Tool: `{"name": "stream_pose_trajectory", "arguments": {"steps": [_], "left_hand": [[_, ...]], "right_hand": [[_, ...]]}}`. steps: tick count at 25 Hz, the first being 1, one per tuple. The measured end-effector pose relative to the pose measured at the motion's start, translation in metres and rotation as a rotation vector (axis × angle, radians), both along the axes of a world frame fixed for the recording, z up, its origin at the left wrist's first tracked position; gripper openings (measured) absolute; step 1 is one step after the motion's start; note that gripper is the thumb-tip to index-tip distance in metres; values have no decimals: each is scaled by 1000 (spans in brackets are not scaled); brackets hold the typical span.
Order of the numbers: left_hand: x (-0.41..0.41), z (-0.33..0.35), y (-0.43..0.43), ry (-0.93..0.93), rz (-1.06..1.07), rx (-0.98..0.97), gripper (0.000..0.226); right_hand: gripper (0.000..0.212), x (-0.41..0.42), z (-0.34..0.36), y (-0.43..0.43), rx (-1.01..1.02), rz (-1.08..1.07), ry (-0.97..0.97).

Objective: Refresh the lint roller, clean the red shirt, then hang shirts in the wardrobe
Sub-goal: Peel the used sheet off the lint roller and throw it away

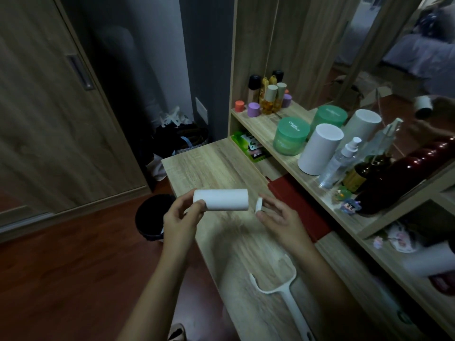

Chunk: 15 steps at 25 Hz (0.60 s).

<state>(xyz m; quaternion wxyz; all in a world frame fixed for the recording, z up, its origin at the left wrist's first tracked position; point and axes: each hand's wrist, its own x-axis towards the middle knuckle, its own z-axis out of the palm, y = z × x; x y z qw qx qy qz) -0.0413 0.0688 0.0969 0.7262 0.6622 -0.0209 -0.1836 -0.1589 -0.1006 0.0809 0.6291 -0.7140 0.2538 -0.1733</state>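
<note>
My left hand (181, 219) grips a white lint roll (222, 199) by its left end and holds it level above the wooden desk (209, 168). My right hand (279, 217) pinches a small white round end cap (259, 205) just off the roll's right end, not touching it. The white lint roller handle (278, 290), a forked frame with no roll on it, lies on the desk near me. A red folded item (298, 205) lies under the shelf edge beside my right hand; I cannot tell if it is the shirt.
A black waste bin (152, 217) stands on the floor left of the desk. The shelf (266, 126) holds green jars (290, 136), a white cylinder (320, 148), spray bottles and small bottles. A wardrobe door (49, 119) is at left, a mirror at upper right.
</note>
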Motion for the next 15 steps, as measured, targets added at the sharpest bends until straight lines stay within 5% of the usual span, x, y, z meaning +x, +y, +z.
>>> {"name": "stream_pose_trajectory", "arguments": {"steps": [6, 15], "left_hand": [[-6, 8, -3, -54, -100, 21, 26], [-10, 2, -14, -32, -159, -83, 18]], "right_hand": [[48, -10, 26, 7, 98, 82, -65], [46, -18, 31, 3, -35, 58, -9]]}}
